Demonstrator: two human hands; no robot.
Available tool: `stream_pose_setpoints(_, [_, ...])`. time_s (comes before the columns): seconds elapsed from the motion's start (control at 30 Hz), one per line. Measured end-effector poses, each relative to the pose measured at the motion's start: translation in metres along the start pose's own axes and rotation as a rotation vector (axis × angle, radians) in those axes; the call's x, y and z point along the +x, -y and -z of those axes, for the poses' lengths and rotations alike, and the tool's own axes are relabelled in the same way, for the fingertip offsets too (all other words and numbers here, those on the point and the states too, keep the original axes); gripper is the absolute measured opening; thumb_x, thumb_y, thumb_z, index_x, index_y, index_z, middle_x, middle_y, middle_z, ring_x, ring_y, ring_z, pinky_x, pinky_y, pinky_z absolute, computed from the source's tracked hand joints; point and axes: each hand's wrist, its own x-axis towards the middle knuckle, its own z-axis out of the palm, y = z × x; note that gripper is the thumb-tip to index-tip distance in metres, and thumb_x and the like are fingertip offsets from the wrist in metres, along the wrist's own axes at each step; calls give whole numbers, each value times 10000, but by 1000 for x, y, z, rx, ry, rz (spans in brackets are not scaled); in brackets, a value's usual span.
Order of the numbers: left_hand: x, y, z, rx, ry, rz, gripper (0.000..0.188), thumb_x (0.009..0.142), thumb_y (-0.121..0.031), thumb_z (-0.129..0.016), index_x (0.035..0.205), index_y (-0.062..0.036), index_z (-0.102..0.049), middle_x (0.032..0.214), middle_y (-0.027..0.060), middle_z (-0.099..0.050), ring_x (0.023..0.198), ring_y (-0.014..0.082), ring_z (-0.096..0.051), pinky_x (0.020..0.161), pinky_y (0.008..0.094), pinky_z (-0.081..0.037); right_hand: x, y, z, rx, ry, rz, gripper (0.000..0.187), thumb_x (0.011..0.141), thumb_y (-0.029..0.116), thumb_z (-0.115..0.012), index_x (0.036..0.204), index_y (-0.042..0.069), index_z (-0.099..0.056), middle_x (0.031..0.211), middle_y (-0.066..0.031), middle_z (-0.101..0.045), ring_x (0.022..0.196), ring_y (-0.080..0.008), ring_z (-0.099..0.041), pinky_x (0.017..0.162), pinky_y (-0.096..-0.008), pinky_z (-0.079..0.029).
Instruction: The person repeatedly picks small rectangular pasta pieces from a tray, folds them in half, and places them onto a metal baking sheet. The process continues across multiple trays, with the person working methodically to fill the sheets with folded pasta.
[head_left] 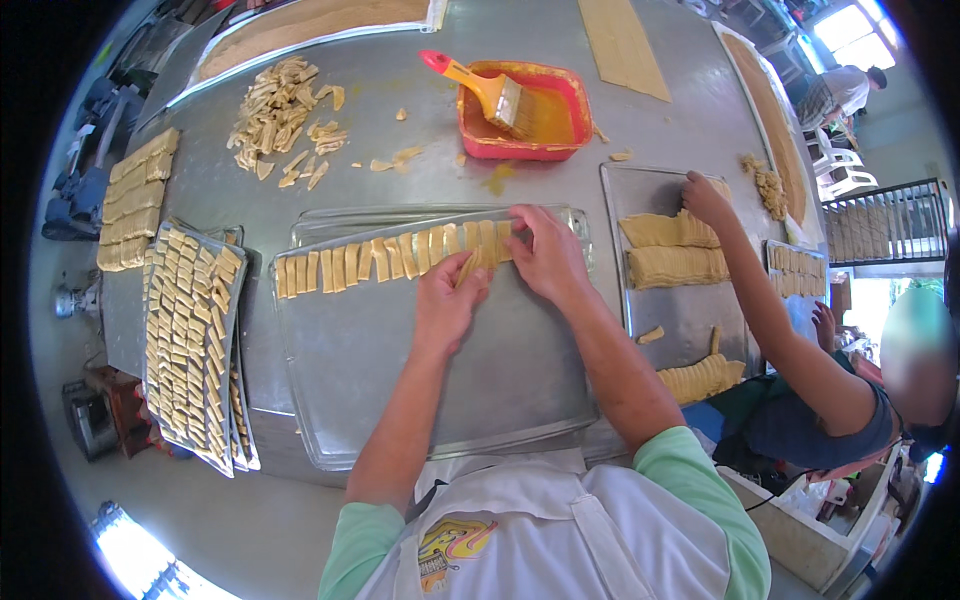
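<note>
A metal baking tray [430,390] lies before me, with a row of pale yellow dough strips [350,265] along its far edge. My left hand [447,305] is closed around a few dough strips [474,266] and rests just below the row. At the row's right end, my right hand [550,258] has its thumb and fingers closed on a dough strip [503,240]; they partly cover it.
A red tub [525,152] with yellow liquid and a brush [490,90] stands beyond the tray. Filled trays [195,350] are stacked at left, near stacked dough [140,200] and scraps [275,110]. At right, a co-worker's hand [706,198] touches dough on another tray [685,310].
</note>
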Motion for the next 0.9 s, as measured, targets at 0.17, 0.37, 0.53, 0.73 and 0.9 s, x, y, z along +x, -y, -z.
stream_pose_setpoints(0.17, [7, 1, -19, -152, 1, 4, 358, 942, -100, -611, 1264, 51, -571, 1074, 80, -669, 887, 150, -672, 776, 272, -563, -15, -4, 10, 323, 168, -57, 299, 832, 86, -669, 1116, 11, -613, 884, -154, -684, 785, -280, -680, 701, -386, -527])
stream_pose_setpoints(0.37, [12, 0, -25, 56, 7, -6, 309, 913, -111, -655, 1168, 62, -642, 978, 84, -690, 789, 154, -682, 676, 258, -557, -10, -20, 8, 173, 93, -1, 302, 850, 130, -656, 1121, 4, -613, 917, -161, -686, 826, -302, -686, 726, -388, -533])
stream_pose_setpoints(0.53, [5, -4, -30, -89, 23, 62, 321, 965, -125, -570, 1237, 46, -577, 1067, 126, -675, 911, 184, -687, 774, 303, -577, 5, -17, 17, -147, -162, 172, 315, 862, 176, -650, 1151, 55, -624, 919, -153, -687, 849, -351, -677, 748, -416, -532])
stream_pose_setpoints(0.73, [13, -7, -42, -107, 119, 74, 285, 998, -104, -484, 1222, 45, -578, 1053, 116, -678, 886, 191, -695, 764, 292, -572, -9, -16, 33, 294, 242, -89, 296, 862, 154, -637, 1137, 45, -625, 892, -163, -685, 847, -337, -684, 733, -426, -526])
stream_pose_setpoints(0.9, [9, -3, -39, 49, 154, 151, 307, 977, -94, -505, 1248, 44, -553, 1118, 135, -655, 946, 226, -678, 823, 354, -575, 8, -24, 30, -42, -22, 25, 282, 856, 119, -641, 1126, 41, -624, 894, -159, -688, 846, -328, -683, 733, -410, -527])
